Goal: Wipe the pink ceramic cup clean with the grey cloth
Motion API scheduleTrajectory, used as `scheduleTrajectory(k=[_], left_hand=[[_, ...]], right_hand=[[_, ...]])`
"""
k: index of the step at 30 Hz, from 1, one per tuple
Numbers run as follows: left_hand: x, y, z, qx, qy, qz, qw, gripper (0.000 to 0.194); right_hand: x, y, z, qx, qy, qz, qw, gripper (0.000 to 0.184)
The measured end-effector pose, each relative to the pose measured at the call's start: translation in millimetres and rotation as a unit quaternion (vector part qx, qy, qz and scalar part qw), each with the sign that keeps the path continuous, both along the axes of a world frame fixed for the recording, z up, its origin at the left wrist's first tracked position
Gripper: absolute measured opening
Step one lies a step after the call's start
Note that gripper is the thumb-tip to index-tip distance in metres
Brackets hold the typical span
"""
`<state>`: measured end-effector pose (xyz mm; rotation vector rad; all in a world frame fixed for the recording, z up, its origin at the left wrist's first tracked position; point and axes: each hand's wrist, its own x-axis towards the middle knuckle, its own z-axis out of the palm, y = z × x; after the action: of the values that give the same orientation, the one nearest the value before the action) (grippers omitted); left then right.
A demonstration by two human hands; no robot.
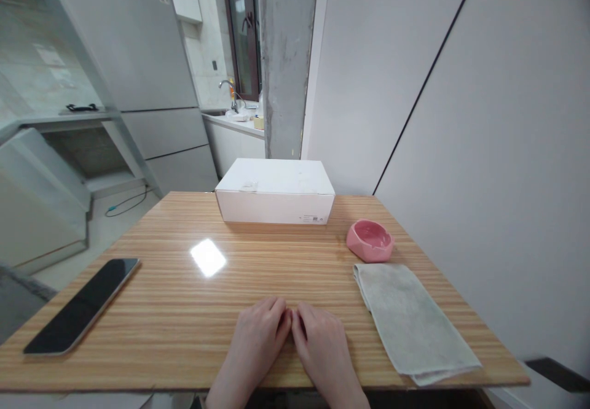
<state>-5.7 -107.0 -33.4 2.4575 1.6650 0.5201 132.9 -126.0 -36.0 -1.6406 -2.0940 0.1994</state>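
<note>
My left hand (258, 335) and my right hand (322, 341) rest side by side, palm down, on the wooden table (175, 311) near its front edge. Their fingertips nearly touch, fingers curled slightly and lying flat; neither holds anything. A folded grey-green cloth (410, 317) lies just right of my right hand. A pink bowl (370, 240) sits beyond the cloth. A closed white box (275, 191) stands at the table's far edge, straight ahead of my hands.
A dark phone (83, 304) lies face up at the table's left. A white wall runs along the right side. A fridge (138, 59), a counter with a tap (228, 86) and a concrete pillar (286, 59) stand behind the table.
</note>
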Motion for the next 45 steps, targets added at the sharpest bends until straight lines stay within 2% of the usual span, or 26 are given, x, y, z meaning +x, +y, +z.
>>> scheduleTrajectory(k=[4,7,9,13,16,18,20,23,26,29,32,36,39,42,43,45], left_hand=[[-1.3,-0.2,-3.4,0.023,-0.022,0.0,0.999,0.02],[3.3,-0.5,7.3,0.045,-0.093,0.033,0.994,0.024],[12.2,-0.4,26.0,0.04,-0.173,0.03,0.984,0.025],[47.4,9.9,75.7,0.002,-0.288,-0.066,0.955,0.007],[86.7,35.6,96.6,-0.003,-0.333,-0.133,0.934,0.045],[116.2,59.7,96.3,-0.027,-0.349,-0.143,0.926,0.071],[145.6,84.0,87.5,-0.079,-0.343,-0.135,0.926,0.095],[183.8,110.0,68.2,-0.13,-0.304,-0.097,0.939,0.114],[208.4,119.8,52.1,-0.134,-0.271,-0.067,0.951,0.118],[216.7,119.7,46.3,-0.107,-0.262,-0.046,0.958,0.102],[209.2,117.6,51.3,-0.095,-0.274,-0.036,0.956,0.085],[173.7,117.7,60.1,-0.092,-0.315,-0.031,0.944,0.088],[127.0,118.4,60.1,-0.063,-0.402,-0.019,0.913,0.09],[66.4,116.7,57.6,-0.055,-0.484,-0.009,0.873,0.086],[44.6,115.9,56.8,-0.04,-0.494,0.008,0.868,0.085],[1.4,115.1,54.7,0.001,-0.478,0.048,0.877,0.085]], right_hand=[[-0.2,-1.0,2.8,-0.006,0.004,-0.005,1.0,0.024],[-0.6,-0.2,3.5,-0.012,0.009,-0.006,1.0,0.02],[-0.8,1.5,1.0,-0.005,0.009,-0.001,1.0,0.017],[-0.5,4.2,-9.5,0.035,-0.043,-0.009,0.998,0.02],[-0.2,2.7,-12.9,0.046,-0.048,-0.032,0.997,0.024],[-0.3,1.5,-10.7,0.03,-0.049,-0.041,0.998,0.021],[-0.6,1.4,-7.6,0.019,-0.053,-0.042,0.998,0.021],[-0.2,3.8,-8.2,0.04,-0.058,-0.026,0.997,0.022],[1.4,6.6,-16.7,0.081,-0.059,0.009,0.995,0.021],[2.1,7.2,-23.8,0.092,-0.051,0.015,0.994,0.02],[1.5,5.1,-19.9,0.062,-0.049,-0.008,0.997,0.018],[2.0,1.8,-3.1,0.015,-0.029,-0.017,0.999,0.017],[2.5,1.6,3.2,0.014,-0.026,0.001,1.0,0.019],[1.5,2.2,1.3,0.029,-0.037,-0.002,0.999,0.023],[1.1,2.3,0.2,0.034,-0.037,-0.002,0.999,0.023],[0.4,2.4,-1.1,0.041,-0.029,-0.001,0.999,0.025]])
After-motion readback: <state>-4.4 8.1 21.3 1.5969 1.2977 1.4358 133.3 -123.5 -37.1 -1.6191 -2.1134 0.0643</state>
